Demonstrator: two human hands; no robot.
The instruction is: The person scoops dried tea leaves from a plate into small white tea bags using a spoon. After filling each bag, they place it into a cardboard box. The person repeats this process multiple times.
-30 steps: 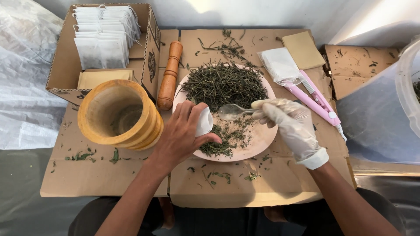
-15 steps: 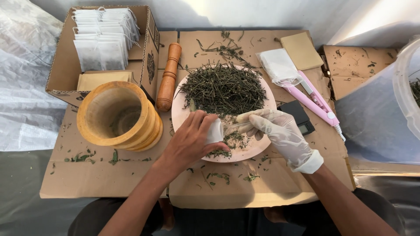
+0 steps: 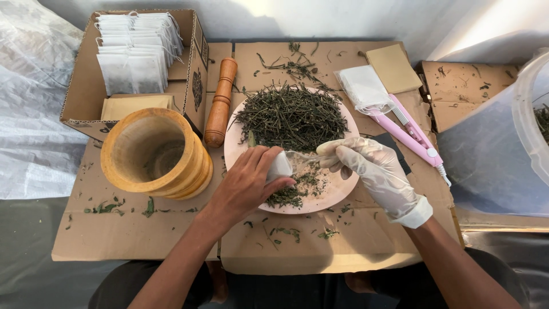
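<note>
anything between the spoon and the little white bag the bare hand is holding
Nothing visible does. The clear plastic spoon in the gloved right hand reaches straight to the small white paper bag held by the bare left hand, above the pink plate.

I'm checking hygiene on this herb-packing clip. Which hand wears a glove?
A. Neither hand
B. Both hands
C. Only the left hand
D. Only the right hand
D: the right hand, holding the spoon over the pink plate, wears a white glove, while the left hand gripping the small white bag is bare.
</note>
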